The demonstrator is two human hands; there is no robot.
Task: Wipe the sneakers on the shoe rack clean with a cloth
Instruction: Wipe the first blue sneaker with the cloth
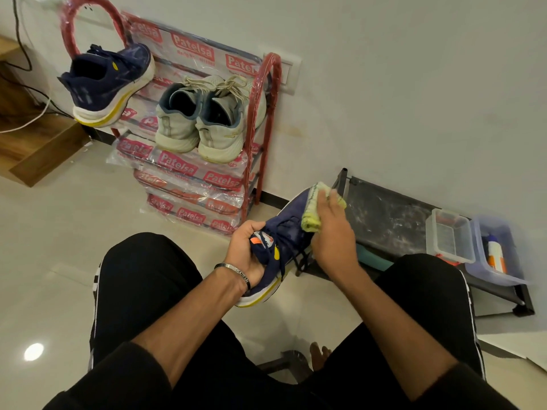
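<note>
My left hand (247, 250) grips the heel end of the navy sneaker (284, 241), toe pointing away from me, while my right hand (331, 232) presses a yellow cloth (313, 214) against its upper, fingers curled over it.

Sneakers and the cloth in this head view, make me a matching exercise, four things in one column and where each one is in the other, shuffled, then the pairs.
Things:
1. navy sneaker with laces
2. second navy sneaker
3. pale grey pair
4. yellow cloth

Places:
A. side by side on the red rack
B. under the right hand
C. gripped at the heel by the left hand
D. overhanging the rack's left end

Pairs: 1-C, 2-D, 3-A, 4-B
</note>
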